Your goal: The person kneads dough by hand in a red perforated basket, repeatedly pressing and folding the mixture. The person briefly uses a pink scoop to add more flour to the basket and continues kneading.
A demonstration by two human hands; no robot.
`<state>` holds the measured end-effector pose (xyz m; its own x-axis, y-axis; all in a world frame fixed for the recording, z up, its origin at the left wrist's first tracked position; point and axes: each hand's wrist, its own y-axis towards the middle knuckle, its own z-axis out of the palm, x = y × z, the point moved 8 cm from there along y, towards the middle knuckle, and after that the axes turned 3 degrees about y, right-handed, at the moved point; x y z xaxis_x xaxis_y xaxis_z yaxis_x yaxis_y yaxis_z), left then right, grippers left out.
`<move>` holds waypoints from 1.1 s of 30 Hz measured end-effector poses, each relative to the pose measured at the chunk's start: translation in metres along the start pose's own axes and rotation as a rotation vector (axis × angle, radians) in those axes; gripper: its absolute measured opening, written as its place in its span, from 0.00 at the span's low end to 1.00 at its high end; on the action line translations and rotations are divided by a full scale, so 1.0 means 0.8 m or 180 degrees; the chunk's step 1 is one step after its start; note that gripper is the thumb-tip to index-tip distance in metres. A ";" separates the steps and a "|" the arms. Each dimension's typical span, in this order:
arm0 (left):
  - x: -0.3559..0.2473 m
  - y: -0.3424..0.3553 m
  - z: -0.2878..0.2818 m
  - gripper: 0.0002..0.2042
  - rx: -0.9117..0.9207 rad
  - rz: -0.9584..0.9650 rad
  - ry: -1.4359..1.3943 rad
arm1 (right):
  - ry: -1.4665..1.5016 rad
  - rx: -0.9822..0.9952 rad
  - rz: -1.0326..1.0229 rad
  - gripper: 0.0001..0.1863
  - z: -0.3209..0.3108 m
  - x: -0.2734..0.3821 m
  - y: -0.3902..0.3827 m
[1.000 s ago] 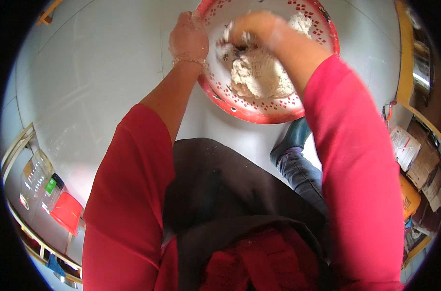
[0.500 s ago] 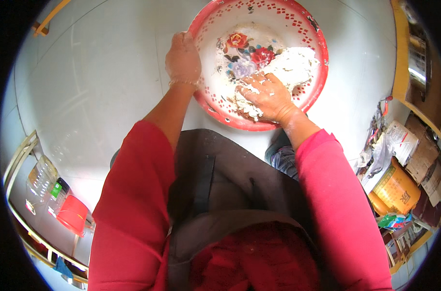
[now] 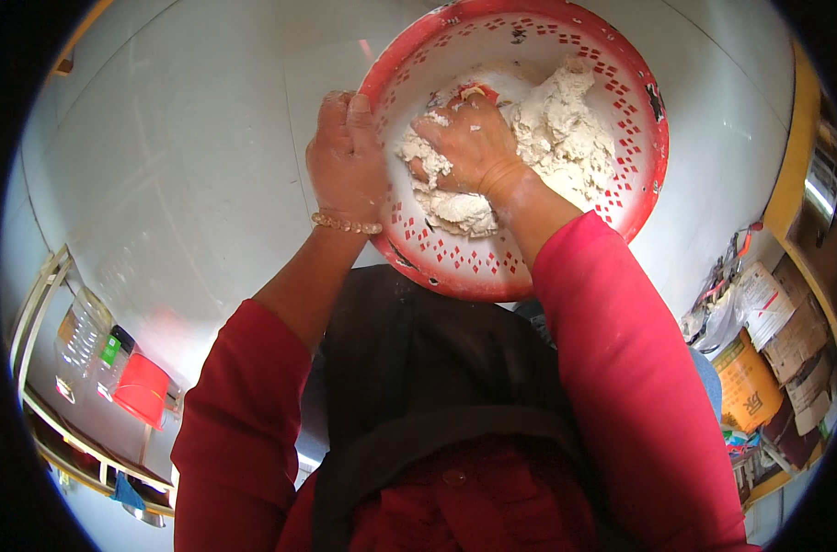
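Note:
A wide enamel basin [image 3: 650, 166] with a red rim, rows of red diamonds and a floral bottom stands in front of me. My left hand [image 3: 347, 156], a beaded bracelet at its wrist, is closed on the basin's left edge. Inside, my right hand [image 3: 469, 143] presses into shaggy dough, its fingers curled and floury, some of them hidden. Part of the dough [image 3: 464, 216] lies under and beside that hand. A larger lump of dough [image 3: 566, 138] rests to its right, against the basin's side. Most of the flower pattern is covered.
Pale floor tiles [image 3: 189, 138] surround the basin. At the left, a red plastic tub [image 3: 143, 390] and clear bottles [image 3: 83, 336] stand by a light-coloured rack. On the right are a yellow bucket [image 3: 748, 382], cardboard [image 3: 791, 336] and a wooden-framed cabinet [image 3: 791, 175].
My right hand has moved leftward and up in the basin, drawing dough with it. The basin appears lower and larger in view. My left hand stays at its rim.

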<state>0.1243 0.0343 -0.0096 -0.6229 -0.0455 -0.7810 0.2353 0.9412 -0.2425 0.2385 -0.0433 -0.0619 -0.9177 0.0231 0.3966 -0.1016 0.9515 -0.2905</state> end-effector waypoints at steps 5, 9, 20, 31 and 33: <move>-0.010 0.006 0.001 0.13 -0.0081 0.0387 0.0122 | 0.0157 -0.0276 -0.0231 0.21 -0.003 -0.005 0.020; -0.006 0.013 0.005 0.15 0.0017 0.0419 0.0163 | 0.0133 -0.0481 -0.0291 0.22 -0.001 -0.014 0.026; 0.014 0.008 0.002 0.19 -0.0314 0.0293 0.0472 | 0.1085 -0.0568 0.1043 0.27 -0.010 -0.037 0.017; 0.024 -0.004 -0.002 0.20 -0.0303 0.0181 0.0138 | 0.4005 -0.2238 0.2586 0.27 -0.042 -0.123 -0.041; 0.023 -0.001 0.003 0.19 -0.0295 0.0243 0.0128 | 0.5184 -0.2649 0.2323 0.25 -0.036 -0.129 -0.040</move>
<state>0.1145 0.0317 -0.0252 -0.6358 0.0391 -0.7709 0.2144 0.9684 -0.1277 0.3475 -0.0674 -0.0684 0.5193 0.1608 0.8393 0.6878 0.5042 -0.5222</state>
